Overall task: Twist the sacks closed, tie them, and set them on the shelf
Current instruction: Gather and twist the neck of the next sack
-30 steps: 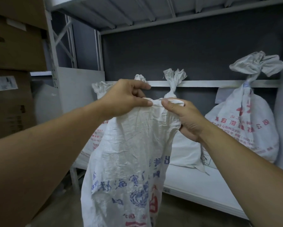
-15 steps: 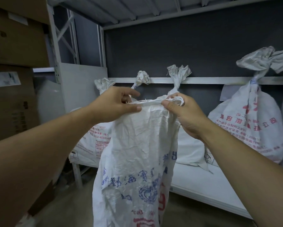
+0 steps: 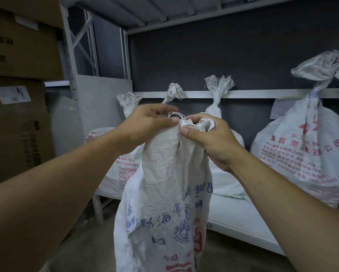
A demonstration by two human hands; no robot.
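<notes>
1. Here is the woven sack, white with blue and red print. It hangs upright in front of the shelf, bunched into folds at the mouth, and its bottom runs out of the picture.
2. The left hand pinches the gathered rim from the left, thumb tip pressed on the cloth and fingers curled over the top.
3. The right hand grips the rim from the right, thumb on the front, with a fold of the mouth poking up out of its curled fingers.
4. The two thumbs are almost touching, and a small loop of loose white thread sticks up between the hands.
5. Behind the sack, the white shelf runs low across the right side.
6. On it at the right stands a big tied sack with red print, its neck bound and its top flaring out.
7. At the left, behind the left forearm, sits a second tied sack with red print. A twisted neck rises behind the hands.
8. Far left, cardboard boxes are stacked beside the grey upright of the rack.
</notes>
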